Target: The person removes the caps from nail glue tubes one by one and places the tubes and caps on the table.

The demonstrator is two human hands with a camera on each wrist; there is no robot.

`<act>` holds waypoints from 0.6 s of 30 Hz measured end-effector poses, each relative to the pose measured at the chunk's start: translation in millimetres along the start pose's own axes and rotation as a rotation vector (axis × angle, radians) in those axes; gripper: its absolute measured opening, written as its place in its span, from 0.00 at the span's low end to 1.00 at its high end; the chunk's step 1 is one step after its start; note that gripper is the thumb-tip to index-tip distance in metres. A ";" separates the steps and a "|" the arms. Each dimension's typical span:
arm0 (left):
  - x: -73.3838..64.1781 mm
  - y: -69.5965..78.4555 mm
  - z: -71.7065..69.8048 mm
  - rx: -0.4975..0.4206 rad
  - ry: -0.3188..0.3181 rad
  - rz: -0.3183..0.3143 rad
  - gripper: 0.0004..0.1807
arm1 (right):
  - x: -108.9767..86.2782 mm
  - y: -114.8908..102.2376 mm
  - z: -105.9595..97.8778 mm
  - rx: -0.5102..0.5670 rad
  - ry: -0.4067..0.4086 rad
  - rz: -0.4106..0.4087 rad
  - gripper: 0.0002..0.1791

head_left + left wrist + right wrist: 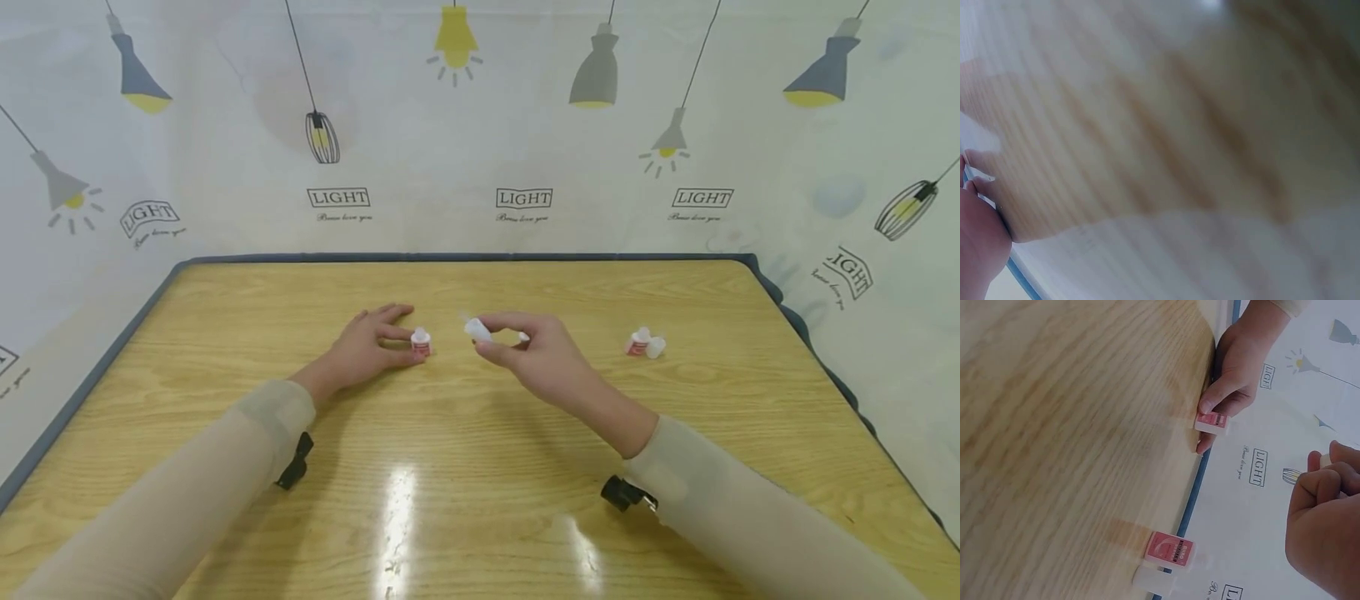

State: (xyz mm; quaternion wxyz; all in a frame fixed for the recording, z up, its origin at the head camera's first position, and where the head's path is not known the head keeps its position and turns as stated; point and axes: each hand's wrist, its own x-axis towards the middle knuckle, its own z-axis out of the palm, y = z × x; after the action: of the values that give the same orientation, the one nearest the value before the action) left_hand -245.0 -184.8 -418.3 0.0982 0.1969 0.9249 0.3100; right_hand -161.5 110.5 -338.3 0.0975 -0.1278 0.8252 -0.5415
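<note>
Beside the other hand, my left hand [371, 340] steadies a small white bottle with a red label [421, 343], thumb on its near side and fingers behind. The bottle stands upright on the table, its narrow top bare. In the right wrist view, the left thumb covers part of the red-labelled bottle [1211, 422]. My right hand [543, 354] pinches a small white cap [477, 329] between thumb and index finger, above the table and apart from the bottle. In the right wrist view, the right hand [1325, 531] mostly hides the cap. The left wrist view catches only part of a hand [985, 240].
At the right stands a second red-labelled bottle [639, 342] with a white cap [656, 347] lying against it. The wooden table [480, 500] has a dark edge and meets a white cloth [427, 225] printed with lamps. A band with a black device sits at each wrist.
</note>
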 end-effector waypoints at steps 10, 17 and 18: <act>-0.6 0.9 -1.0 -0.005 -0.005 -0.005 0.30 | 36.4 14.5 13.7 -0.135 -0.021 0.048 0.18; 0.3 1.3 -0.8 -0.005 -0.008 -0.004 0.30 | 60.1 26.0 26.6 -0.192 -0.043 0.109 0.20; -0.1 1.3 -1.0 -0.005 -0.007 -0.004 0.30 | 63.1 28.1 28.1 -0.196 -0.048 0.116 0.20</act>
State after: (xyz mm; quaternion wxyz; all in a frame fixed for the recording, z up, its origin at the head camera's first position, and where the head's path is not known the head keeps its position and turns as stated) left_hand -244.8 -184.4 -416.7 0.1023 0.1961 0.9241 0.3116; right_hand -215.9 76.9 -376.7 0.1354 -0.1019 0.8776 -0.4484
